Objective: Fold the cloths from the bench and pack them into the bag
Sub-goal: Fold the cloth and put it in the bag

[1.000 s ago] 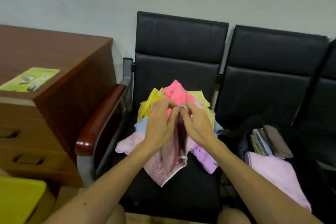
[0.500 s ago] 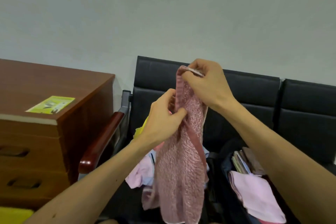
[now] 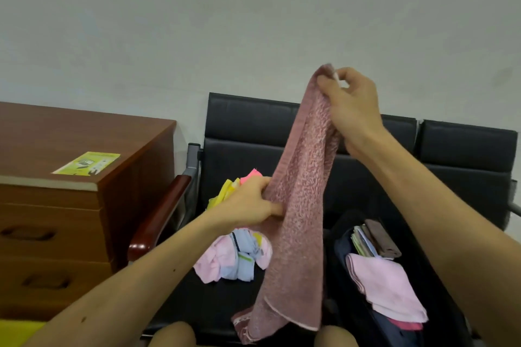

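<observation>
Right grip [image 3: 351, 101] has gone up and to the right since half a second ago, and left grip [image 3: 248, 207] has slid down the towel's edge. The two are now well apart, with the towel [image 3: 298, 220] stretched on a slant between them. Right grip: thumb and fingers pinch the top corner, held above the backrest. Left grip: fingers curled round the towel's left edge, partway down. The rest of the towel hangs free below the left grip, with the lower hem bunched in front of the seat edge. The pile [image 3: 239, 256] of unfolded cloths lies on the worktop [image 3: 214, 304]: pink and pale blue just below the left grip, yellow and bright pink behind it. The bag [image 3: 342, 245] stands open on the seat below the right grip, just right of the hanging towel. Folded cloths stand on edge inside it, a brown cloth [image 3: 380, 239] among them, and a folded pink cloth [image 3: 386, 287] lies flat nearer the camera. The desk [image 3: 84, 132] is well left of the left grip, with a green sticker [image 3: 87, 163] on top. A wooden armrest [image 3: 160, 214] sits between the desk and the left grip.
</observation>
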